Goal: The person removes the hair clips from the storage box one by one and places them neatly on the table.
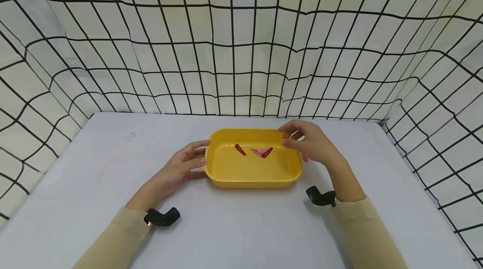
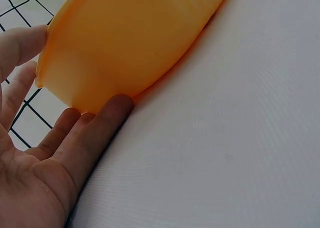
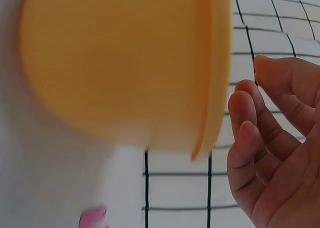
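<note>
A yellow plastic tray [image 1: 254, 176] stands on the white table. Inside it lie a red hair clip [image 1: 240, 150] and, to its right, a small group of pink, purple and red hair clips [image 1: 262, 151]. My left hand [image 1: 181, 164] rests its fairly straight fingers against the tray's left end; in the left wrist view the fingertips [image 2: 120, 104] touch its wall. Over the right rim hovers my right hand [image 1: 307, 141], its fingers loosely bent. The right wrist view shows nothing between those fingers. Beside the tray's right end a pink object [image 1: 305, 158] is partly hidden; its kind is unclear.
A black wire grid [image 1: 245, 44] with white behind it rises along the back and both sides of the white table [image 1: 241, 227]. Each wrist bears a black camera mount [image 1: 162, 217].
</note>
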The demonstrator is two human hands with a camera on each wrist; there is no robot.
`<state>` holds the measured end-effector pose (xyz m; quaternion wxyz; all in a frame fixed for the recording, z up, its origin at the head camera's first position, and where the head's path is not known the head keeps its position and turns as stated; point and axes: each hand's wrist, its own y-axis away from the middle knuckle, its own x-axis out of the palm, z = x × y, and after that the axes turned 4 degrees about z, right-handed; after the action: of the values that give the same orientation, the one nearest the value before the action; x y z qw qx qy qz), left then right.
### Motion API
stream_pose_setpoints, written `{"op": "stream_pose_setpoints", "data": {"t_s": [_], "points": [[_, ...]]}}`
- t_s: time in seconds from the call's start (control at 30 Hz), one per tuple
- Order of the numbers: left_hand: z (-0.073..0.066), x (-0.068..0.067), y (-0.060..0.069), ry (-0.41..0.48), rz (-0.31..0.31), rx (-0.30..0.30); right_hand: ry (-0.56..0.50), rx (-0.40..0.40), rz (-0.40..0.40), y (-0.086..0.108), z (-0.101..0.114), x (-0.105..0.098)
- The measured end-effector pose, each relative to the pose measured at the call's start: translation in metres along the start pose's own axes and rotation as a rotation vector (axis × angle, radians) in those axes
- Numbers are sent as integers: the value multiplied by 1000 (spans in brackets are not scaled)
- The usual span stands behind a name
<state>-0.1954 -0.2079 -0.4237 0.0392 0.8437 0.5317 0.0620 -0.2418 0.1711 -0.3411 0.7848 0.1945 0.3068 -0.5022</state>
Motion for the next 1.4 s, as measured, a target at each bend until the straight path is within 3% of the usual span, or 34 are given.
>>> {"op": "stream_pose_setpoints", "data": {"t_s": [0.27,0.43,0.63,0.77,0.97,1.4], "points": [[-3,-3,-1,0,13,18,-73,-117,12,-26,36,20],[-3,-3,-1,-2,21,25,-113,-115,44,-39,53,43],[-2,-2,-2,-1,24,16,42,-106,121,-45,51,75],[1,-1,-1,2,20,10,156,-80,148,-45,47,89],[3,-1,3,2,19,-9,307,-106,200,-46,41,103],[0,-1,0,-4,21,-2,281,-4,252,-42,41,111]]}}
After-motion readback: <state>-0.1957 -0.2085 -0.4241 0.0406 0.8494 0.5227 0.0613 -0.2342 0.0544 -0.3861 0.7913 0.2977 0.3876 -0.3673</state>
